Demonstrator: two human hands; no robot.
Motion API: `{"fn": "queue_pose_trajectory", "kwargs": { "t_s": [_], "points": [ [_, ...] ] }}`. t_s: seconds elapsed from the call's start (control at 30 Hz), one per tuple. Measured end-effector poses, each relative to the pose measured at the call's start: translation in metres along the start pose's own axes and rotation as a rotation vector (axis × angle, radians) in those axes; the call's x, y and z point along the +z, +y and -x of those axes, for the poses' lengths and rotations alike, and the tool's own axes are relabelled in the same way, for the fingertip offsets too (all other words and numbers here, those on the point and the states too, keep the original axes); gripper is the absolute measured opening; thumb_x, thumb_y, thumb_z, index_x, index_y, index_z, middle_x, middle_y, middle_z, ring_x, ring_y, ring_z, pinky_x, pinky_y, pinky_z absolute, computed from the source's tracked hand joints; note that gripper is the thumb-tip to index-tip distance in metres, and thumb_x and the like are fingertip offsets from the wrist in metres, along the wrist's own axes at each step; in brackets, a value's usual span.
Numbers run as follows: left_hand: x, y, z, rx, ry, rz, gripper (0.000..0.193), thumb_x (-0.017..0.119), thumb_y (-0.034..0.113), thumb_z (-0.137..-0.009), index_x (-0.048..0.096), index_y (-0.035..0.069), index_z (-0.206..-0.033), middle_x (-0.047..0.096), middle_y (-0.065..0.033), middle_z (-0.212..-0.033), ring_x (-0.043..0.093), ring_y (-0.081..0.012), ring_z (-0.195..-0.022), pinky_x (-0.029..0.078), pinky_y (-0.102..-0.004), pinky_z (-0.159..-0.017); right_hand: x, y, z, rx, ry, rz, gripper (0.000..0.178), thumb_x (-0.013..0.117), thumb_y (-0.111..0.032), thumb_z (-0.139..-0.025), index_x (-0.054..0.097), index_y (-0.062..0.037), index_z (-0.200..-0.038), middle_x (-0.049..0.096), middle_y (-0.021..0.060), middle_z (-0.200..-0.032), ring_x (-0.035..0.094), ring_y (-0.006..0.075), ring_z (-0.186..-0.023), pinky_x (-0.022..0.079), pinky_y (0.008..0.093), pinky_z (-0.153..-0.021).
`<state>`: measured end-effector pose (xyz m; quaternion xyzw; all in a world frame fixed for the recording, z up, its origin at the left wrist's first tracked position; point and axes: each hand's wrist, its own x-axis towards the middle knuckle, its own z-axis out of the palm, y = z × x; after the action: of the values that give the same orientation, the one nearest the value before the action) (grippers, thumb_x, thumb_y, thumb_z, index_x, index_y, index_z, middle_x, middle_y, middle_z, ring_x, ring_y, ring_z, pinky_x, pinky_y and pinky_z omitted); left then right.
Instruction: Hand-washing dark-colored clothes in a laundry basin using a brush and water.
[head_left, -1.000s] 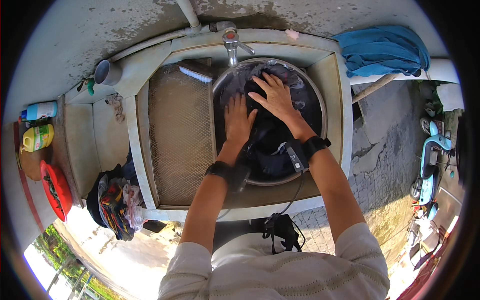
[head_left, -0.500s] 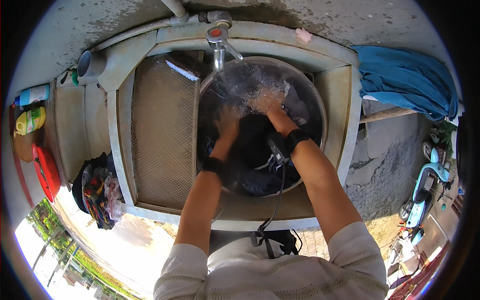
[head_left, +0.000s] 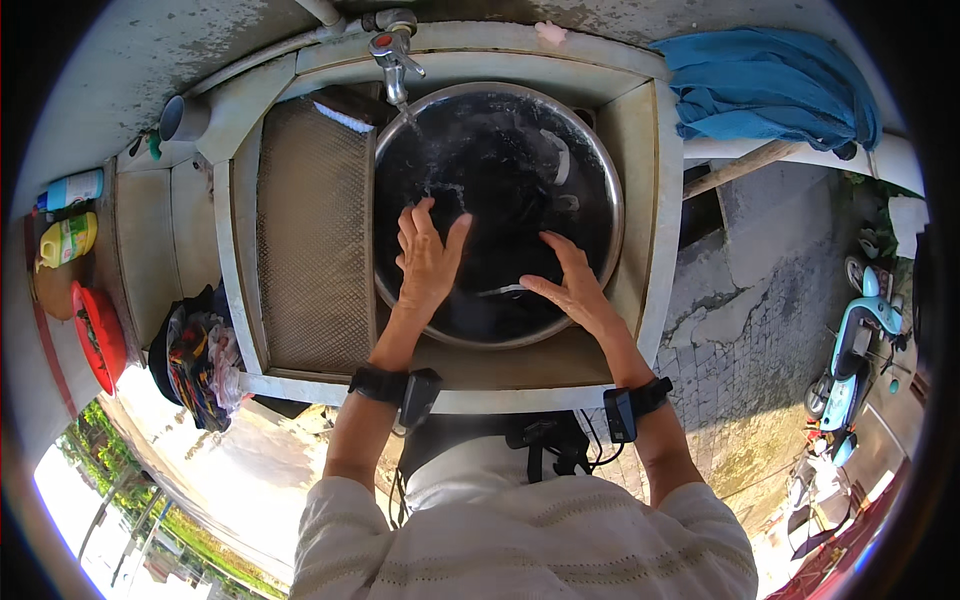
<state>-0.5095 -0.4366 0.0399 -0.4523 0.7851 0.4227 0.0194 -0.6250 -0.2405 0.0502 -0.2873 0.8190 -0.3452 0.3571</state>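
A round metal basin (head_left: 616, 190) stands in the stone sink, holding dark water with dark clothes (head_left: 500, 235) sunk in it. Some pale bits of cloth show near its right side. Over the basin's left part is my left hand (head_left: 428, 255), fingers apart and holding nothing. My right hand (head_left: 575, 285) hovers by the lower right rim, also empty, with thumb and fingers spread. Above the basin's upper left rim, the metal tap (head_left: 392, 65) runs a thin stream of water into it.
A ribbed washboard slab (head_left: 315, 240) fills the sink's left side, with a white-bristled brush (head_left: 342, 117) at its top. Blue cloth (head_left: 765, 85) hangs at the right. Bunched clothes (head_left: 195, 350), a red basin (head_left: 98, 338) and bottles (head_left: 68, 240) lie left.
Both hands have come up out of the water and drawn back toward me, letting the clothes go. Splashing has settled, and the view has shifted slightly.
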Motion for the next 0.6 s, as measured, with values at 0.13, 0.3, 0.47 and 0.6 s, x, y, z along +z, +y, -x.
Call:
{"fn": "queue_pose_trajectory", "kwargs": {
  "t_s": [0.13, 0.3, 0.47, 0.6],
  "points": [
    [-0.006, -0.012, 0.078, -0.002, -0.083, -0.192, 0.063, 0.069, 0.045, -0.082, 0.042, -0.005, -0.112, 0.049, -0.0260, -0.120, 0.055, -0.0456, -0.106, 0.048, -0.0520, -0.083, -0.002, 0.024, 0.006, -0.061, -0.114, -0.050, 0.072, 0.079, -0.026, -0.077, 0.044, -0.0066, -0.137, 0.045, 0.0176, -0.137, 0.043, 0.0369, -0.125, 0.042, 0.0386, -0.101],
    [0.007, -0.020, 0.071, -0.165, -0.080, 0.042, 0.033, 0.056, 0.016, -0.082, 0.045, -0.004, -0.106, 0.062, -0.0293, -0.095, 0.062, -0.0465, -0.092, 0.048, -0.0474, -0.085, 0.005, 0.033, -0.015, -0.144, 0.012, 0.308, 0.062, 0.079, -0.014, -0.070, 0.056, -0.0067, -0.127, 0.046, 0.0150, -0.135, 0.043, 0.0350, -0.122, 0.041, 0.0400, -0.101],
    [-0.052, 0.067, 0.097, 0.153, -0.058, 0.483, 0.021, 0.044, -0.002, -0.083, 0.051, 0.000, -0.103, 0.060, -0.0184, -0.081, 0.062, -0.0292, -0.073, 0.047, -0.0359, -0.068, -0.005, 0.038, -0.032, -0.274, 0.109, 0.327, 0.043, 0.074, -0.013, -0.078, 0.061, -0.0065, -0.119, 0.051, 0.0129, -0.129, 0.048, 0.0293, -0.114, 0.045, 0.0363, -0.095],
    [-0.106, 0.110, 0.114, 0.257, 0.087, 0.660, 0.018, 0.043, -0.004, -0.082, 0.052, 0.000, -0.098, 0.050, -0.0041, -0.073, 0.044, -0.0059, -0.067, 0.041, -0.0237, -0.060, -0.019, -0.011, -0.047, -0.056, -0.045, -0.530, 0.027, 0.068, -0.020, -0.090, 0.063, -0.0044, -0.112, 0.062, -0.0005, -0.097, 0.054, 0.0087, -0.087, 0.044, 0.0236, -0.084]
  ]
}}
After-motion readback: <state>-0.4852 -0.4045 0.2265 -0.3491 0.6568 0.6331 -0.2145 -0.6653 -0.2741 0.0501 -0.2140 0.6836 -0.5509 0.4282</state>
